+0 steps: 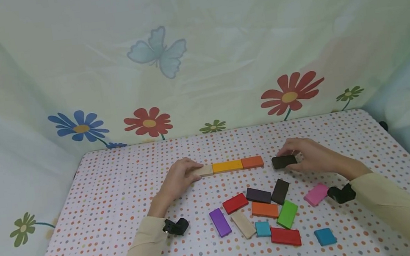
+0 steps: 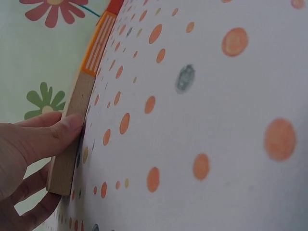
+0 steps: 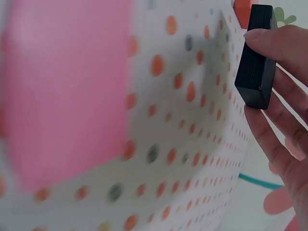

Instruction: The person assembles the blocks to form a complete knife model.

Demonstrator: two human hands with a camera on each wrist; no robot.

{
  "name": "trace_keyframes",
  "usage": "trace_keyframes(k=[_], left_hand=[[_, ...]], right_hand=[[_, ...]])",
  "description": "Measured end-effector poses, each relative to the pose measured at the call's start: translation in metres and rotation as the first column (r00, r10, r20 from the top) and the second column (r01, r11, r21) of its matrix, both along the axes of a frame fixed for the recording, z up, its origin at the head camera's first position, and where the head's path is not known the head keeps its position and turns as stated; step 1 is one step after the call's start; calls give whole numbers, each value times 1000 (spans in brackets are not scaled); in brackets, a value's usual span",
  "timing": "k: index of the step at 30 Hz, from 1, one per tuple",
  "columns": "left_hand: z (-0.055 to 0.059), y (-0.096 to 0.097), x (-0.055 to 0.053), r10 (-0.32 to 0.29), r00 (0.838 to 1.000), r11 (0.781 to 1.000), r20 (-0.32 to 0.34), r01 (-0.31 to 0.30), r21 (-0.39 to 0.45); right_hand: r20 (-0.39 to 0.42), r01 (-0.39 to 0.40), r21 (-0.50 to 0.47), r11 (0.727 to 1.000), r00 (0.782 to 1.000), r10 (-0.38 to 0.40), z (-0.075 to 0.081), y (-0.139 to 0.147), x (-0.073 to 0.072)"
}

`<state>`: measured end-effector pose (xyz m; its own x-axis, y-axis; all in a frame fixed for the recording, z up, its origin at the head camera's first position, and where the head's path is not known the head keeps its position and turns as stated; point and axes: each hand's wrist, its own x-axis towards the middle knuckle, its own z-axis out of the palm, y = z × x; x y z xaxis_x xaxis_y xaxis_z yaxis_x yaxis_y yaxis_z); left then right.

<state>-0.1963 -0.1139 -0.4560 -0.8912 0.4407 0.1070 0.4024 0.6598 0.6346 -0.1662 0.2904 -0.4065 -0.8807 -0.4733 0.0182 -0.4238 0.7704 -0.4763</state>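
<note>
A row of blocks runs across the far part of the table: a plain wooden block point(image 1: 205, 171) on the left, a yellow-orange block point(image 1: 227, 166) in the middle and an orange-red block point(image 1: 252, 162) on the right. My left hand point(image 1: 180, 177) pinches the wooden block, thumb on its near side, fingers behind, as the left wrist view shows. My right hand point(image 1: 310, 155) grips a black block point(image 1: 284, 162) between thumb and fingers, a short gap to the right of the row. In the right wrist view the black block point(image 3: 257, 60) looks slightly raised off the table.
Several loose blocks lie nearer me, among them a red block point(image 1: 235, 203), a purple block point(image 1: 220, 222), a green block point(image 1: 287, 215) and a small blue block point(image 1: 325, 236). A pink block point(image 1: 316, 195) sits below my right wrist. The dotted table point(image 1: 120, 189) meets a flowered cloth point(image 1: 196, 60) behind.
</note>
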Motion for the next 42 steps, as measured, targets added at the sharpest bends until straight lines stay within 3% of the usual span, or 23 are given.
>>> trace_keyframes(k=[6, 15, 42], left_hand=[[0, 3, 2, 0, 1000, 1000, 18, 0, 10], [-3, 3, 5, -9, 1000, 999, 0, 9, 31], [0, 2, 5, 2, 1000, 999, -16, -1, 55]], right_hand=[[-1, -15, -2, 1000, 1000, 15, -4, -10, -13], [76, 9, -24, 1000, 997, -7, -12, -17, -19], [5, 4, -48, 999, 1000, -4, -21, -21, -20]])
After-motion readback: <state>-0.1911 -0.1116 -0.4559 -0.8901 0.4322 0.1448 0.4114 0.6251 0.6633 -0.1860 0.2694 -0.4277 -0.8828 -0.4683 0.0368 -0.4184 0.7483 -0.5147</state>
